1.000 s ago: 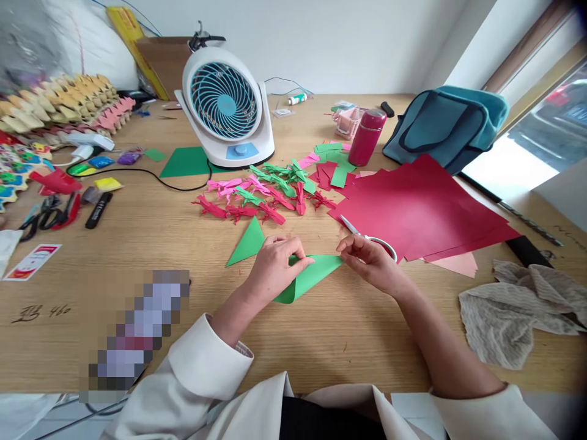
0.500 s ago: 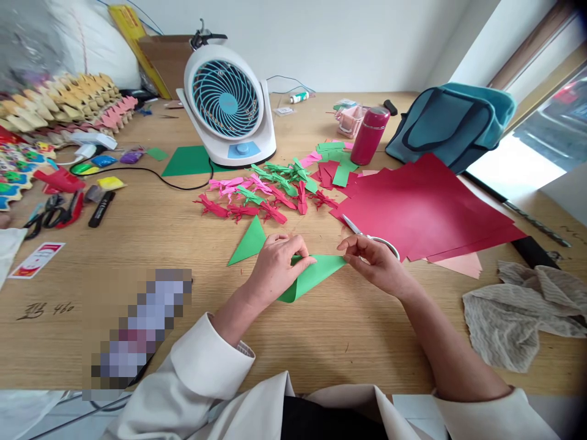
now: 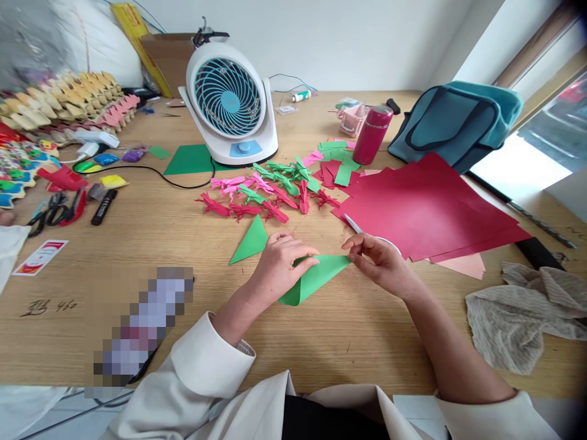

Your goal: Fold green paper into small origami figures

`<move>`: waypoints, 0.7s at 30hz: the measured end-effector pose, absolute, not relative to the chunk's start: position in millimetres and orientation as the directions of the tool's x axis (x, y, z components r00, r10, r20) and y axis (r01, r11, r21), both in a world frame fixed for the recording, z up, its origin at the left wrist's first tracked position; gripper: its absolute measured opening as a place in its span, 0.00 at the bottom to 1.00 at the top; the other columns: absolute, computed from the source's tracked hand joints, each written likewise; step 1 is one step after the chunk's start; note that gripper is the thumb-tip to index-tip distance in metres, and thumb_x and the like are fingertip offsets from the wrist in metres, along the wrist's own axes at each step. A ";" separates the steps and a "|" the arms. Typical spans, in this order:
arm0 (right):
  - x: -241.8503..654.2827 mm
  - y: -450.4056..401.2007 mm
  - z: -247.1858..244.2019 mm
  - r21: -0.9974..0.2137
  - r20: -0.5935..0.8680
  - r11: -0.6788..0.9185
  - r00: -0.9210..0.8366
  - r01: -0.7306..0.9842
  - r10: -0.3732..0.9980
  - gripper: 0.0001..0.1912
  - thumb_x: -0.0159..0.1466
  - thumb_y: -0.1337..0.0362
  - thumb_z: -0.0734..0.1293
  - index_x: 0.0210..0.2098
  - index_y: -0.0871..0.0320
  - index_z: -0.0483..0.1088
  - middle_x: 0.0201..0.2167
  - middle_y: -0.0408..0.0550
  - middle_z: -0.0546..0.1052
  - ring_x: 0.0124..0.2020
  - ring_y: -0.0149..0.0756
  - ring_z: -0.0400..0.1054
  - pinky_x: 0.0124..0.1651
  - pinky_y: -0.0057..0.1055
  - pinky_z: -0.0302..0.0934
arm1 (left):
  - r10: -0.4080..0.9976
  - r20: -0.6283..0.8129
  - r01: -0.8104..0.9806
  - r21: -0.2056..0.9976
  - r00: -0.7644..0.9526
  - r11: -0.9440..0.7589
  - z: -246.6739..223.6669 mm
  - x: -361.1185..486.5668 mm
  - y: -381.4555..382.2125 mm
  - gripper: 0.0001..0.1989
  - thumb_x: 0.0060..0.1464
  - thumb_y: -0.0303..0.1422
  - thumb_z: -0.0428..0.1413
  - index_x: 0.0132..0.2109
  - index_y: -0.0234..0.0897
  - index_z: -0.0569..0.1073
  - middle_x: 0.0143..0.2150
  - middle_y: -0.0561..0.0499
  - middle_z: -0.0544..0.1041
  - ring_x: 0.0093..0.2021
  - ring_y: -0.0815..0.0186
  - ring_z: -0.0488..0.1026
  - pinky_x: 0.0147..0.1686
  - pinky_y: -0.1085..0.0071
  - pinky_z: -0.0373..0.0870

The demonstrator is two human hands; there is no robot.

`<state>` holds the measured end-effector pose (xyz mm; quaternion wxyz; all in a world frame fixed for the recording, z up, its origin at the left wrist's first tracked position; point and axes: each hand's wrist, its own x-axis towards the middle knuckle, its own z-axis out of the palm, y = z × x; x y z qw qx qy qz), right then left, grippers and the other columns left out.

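A sheet of green paper (image 3: 321,275), folded over with a curved, uncreased left end, lies between my hands. My left hand (image 3: 282,266) pinches its upper edge near the middle. At the pointed right corner, the fingertips of my right hand (image 3: 376,263) are closed on the paper. Just behind my left hand lies a flat green paper triangle (image 3: 251,241), partly covered by the fingers. Scissors (image 3: 353,223) rest beyond my right hand, which hides part of them. Several folded red, pink and green paper figures (image 3: 275,212) are spread out farther back.
Large red paper sheets (image 3: 431,208) lie at the right, near a crumpled cloth (image 3: 504,318). Behind stand a fan (image 3: 232,98), a red flask (image 3: 372,135) and a blue bag (image 3: 449,125). A pixelated object (image 3: 142,330) lies front left; black-handled scissors (image 3: 57,211) lie beyond.
The view has shifted slightly. My left fingertips have moved a little to the right along the paper's upper edge; both hands keep hold of the sheet.
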<state>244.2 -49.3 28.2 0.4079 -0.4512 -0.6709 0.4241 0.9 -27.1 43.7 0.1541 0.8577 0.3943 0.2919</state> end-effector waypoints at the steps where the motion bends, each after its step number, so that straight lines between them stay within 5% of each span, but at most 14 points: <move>1: 244.0 -49.4 28.5 -0.938 0.164 0.231 -0.259 0.257 0.952 0.08 0.64 0.60 0.68 0.43 0.52 0.73 0.27 0.43 0.69 0.30 0.35 0.62 0.34 0.32 0.58 | 0.772 0.367 0.587 0.504 0.518 -0.634 44.1 1.1 -27.1 0.02 0.57 0.33 0.61 0.37 0.42 0.79 0.33 0.55 0.81 0.37 0.65 0.74 0.51 0.61 0.62; 14: 242.8 -48.3 25.5 -0.923 0.123 0.214 -0.283 0.319 0.951 0.11 0.64 0.60 0.68 0.46 0.52 0.74 0.31 0.44 0.72 0.32 0.36 0.65 0.35 0.32 0.59 | 0.807 0.302 0.591 0.560 0.508 -0.581 46.1 4.3 -29.8 0.05 0.55 0.29 0.62 0.32 0.40 0.74 0.32 0.56 0.80 0.37 0.64 0.73 0.48 0.62 0.62; 17: 239.3 -48.7 25.9 -0.911 0.076 0.198 -0.324 0.363 0.943 0.11 0.63 0.57 0.69 0.42 0.54 0.75 0.34 0.46 0.75 0.33 0.35 0.66 0.35 0.31 0.59 | 0.787 0.323 0.592 0.526 0.525 -0.611 45.4 5.0 -31.3 0.04 0.56 0.30 0.62 0.33 0.40 0.74 0.33 0.56 0.80 0.38 0.63 0.72 0.49 0.61 0.61; 21: 233.8 -49.5 26.5 -0.910 0.055 0.199 -0.369 0.363 0.928 0.11 0.64 0.56 0.69 0.31 0.57 0.73 0.26 0.42 0.71 0.27 0.31 0.62 0.29 0.29 0.54 | 0.756 0.357 0.571 0.499 0.549 -0.651 44.5 5.5 -32.7 0.03 0.56 0.31 0.62 0.34 0.40 0.75 0.33 0.56 0.80 0.38 0.63 0.72 0.50 0.61 0.61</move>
